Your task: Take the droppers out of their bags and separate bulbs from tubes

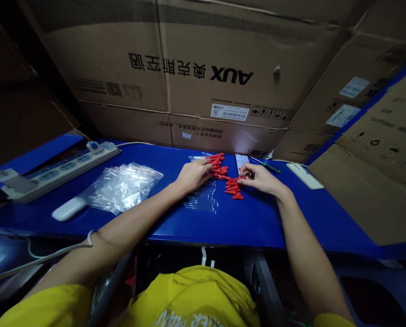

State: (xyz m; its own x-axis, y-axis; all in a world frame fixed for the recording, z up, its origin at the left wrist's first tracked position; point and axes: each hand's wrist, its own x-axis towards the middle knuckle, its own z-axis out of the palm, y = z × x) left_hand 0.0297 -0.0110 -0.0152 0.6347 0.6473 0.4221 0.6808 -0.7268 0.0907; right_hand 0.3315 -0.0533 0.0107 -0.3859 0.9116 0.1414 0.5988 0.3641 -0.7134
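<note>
A row of clear glass droppers with red rubber bulbs (223, 175) lies on the blue table (257, 218); their glass tubes (203, 200) point toward me. My left hand (192, 175) rests on the tubes, its fingers curled against the red bulbs at the far end of the row. My right hand (259, 177) pinches a red bulb at the near right end of the row.
A heap of clear plastic bags (121, 186) and a white oblong device (68, 209) lie at the left, by a power strip (60, 170). A phone (241, 161), a green-handled screwdriver (271, 167) and a white device (305, 175) lie behind. Cardboard boxes (203, 72) wall the back and right.
</note>
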